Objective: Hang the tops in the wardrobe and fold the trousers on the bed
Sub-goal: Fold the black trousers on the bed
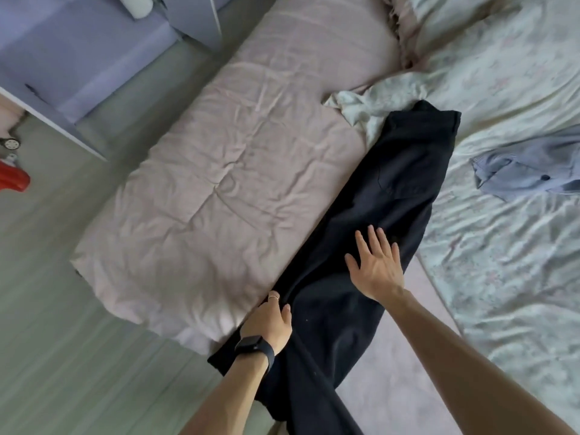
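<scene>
i see the black trousers point(386, 196) stretched out on the bed point(508, 277), and their long axis is what the fold turns on: it runs on a diagonal from the bottom centre of the frame up to the waistband at the upper right. the leg ends are at the lower end, closest to me, one of them going out of view at the bottom edge. the left hand point(273, 321) is at the lower left edge of the cloth, fingers curled under and thumb on top, so i read it as pinching that side seam. the right hand point(375, 265) lies flat higher up the legs, fingers spread and straight, pressing the fabric down and grasping nothing. both hands sit in the lower half of the garment, and the waistband lies well apart from them, up and to the right. my judgement is that the trousers are being smoothed along their length, and that the fold would carry the near end up along the same diagonal towards the waistband, the left hand being nearer the hems. a blue shirt point(530, 174) lies at the right edge, apart from the trousers, and a pink duvet point(238, 171) lies just beside them on the left.
</scene>
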`<state>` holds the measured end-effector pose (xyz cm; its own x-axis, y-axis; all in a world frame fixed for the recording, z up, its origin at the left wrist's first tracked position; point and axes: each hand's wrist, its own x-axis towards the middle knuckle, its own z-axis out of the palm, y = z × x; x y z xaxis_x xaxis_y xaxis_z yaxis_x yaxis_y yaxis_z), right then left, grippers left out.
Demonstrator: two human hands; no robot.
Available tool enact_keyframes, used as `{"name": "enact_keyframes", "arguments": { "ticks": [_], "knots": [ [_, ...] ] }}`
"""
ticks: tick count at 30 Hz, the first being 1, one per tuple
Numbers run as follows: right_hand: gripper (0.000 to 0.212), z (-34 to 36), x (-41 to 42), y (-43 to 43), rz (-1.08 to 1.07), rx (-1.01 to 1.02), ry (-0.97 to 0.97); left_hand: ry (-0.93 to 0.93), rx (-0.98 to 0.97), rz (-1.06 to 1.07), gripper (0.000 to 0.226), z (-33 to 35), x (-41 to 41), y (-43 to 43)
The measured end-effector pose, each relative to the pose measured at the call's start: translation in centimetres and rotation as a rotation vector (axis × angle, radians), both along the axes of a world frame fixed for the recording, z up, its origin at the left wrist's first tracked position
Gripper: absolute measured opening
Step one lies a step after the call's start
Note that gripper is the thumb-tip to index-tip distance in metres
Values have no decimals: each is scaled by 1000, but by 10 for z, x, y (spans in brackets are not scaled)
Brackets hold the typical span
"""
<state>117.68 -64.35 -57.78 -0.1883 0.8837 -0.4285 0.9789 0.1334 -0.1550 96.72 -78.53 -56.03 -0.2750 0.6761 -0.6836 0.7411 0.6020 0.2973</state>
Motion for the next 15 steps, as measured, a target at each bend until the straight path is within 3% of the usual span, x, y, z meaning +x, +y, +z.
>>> {"name": "enact_keyframes", "arguments": {
  "ticks": [7,15],
  "knots": [
    [65,8,-13,-146,-30,0,103,192,-4,-272,60,16,18,-37],
    [69,13,-20,-288,-293,-18,282,153,-45,-161,64,11,40,-77]
  ]
}}
